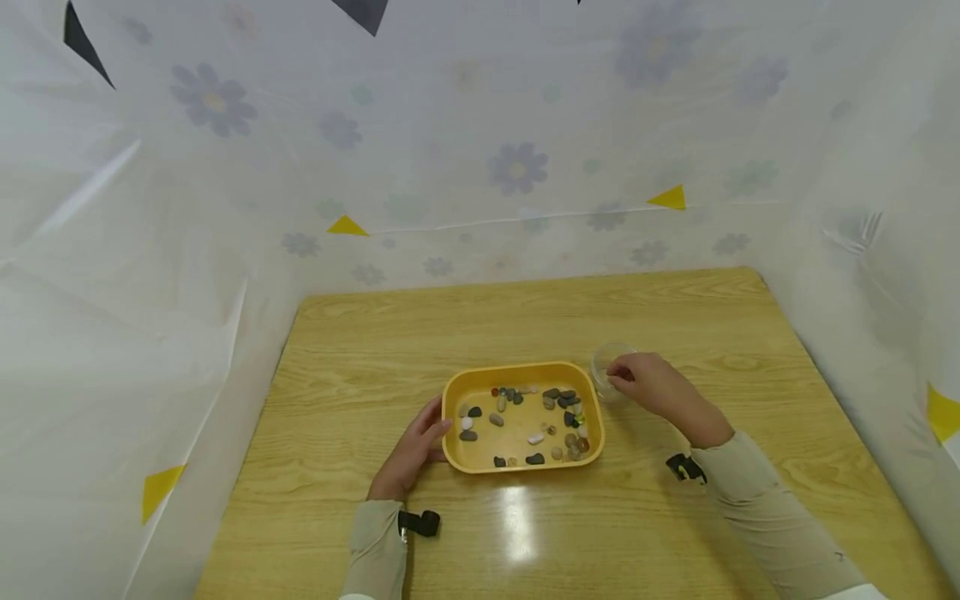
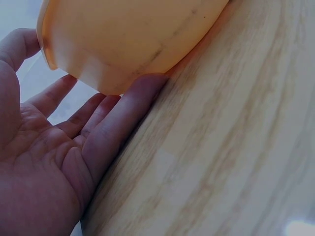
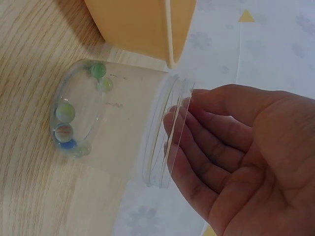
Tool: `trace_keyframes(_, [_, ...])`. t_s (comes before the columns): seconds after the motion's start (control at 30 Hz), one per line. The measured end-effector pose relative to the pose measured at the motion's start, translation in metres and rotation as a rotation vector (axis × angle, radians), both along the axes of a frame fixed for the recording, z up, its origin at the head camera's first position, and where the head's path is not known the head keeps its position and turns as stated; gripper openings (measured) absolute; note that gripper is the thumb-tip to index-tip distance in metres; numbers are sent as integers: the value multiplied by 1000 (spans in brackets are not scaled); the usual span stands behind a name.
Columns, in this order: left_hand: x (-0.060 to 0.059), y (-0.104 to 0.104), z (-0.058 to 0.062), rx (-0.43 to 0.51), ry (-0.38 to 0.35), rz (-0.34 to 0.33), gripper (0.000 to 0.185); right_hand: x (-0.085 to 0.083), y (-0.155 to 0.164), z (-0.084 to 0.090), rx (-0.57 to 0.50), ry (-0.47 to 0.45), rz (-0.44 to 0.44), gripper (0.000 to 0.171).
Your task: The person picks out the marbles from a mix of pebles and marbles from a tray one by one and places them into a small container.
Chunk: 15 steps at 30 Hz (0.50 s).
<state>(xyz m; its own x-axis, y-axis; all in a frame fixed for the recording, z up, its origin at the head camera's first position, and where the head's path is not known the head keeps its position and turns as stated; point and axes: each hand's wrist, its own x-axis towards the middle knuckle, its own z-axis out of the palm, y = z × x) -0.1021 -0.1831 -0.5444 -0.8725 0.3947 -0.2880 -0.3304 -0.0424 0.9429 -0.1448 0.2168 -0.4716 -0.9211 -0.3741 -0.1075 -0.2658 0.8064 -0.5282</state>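
Observation:
A yellow tray [image 1: 517, 367] sits mid-table with several pebbles [image 1: 558, 396] and a few coloured marbles in it. My left hand [image 1: 416, 446] rests on the table with straight fingers [image 2: 123, 110] against the tray's outer left wall [image 2: 133, 39]. Just right of the tray stands a clear plastic cup [image 1: 607, 367]. The right wrist view shows several marbles [image 3: 66, 123] on the bottom of the cup [image 3: 123, 118]. My right hand [image 1: 648, 383] hovers at the cup's mouth with relaxed, straight fingers [image 3: 197, 128] that hold nothing.
The wooden table [image 1: 525, 317] is enclosed on three sides by white flower-printed sheeting [image 1: 517, 167]. Small black devices sit at both wrists, over beige sleeves [image 1: 757, 492].

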Motion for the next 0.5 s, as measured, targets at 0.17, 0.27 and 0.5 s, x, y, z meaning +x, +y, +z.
trace_keyframes(0.17, [0,0,1,0,-2,-1,54,1,0,1,-5,15,-6,21])
trace_keyframes(0.27, [0,0,1,-1,-6,-2,53,1,-1,0,-8,39,-14,20])
trace_keyframes(0.5, [1,0,2,-1,-2,0,53,4,-5,5,-16,74,-43,20])
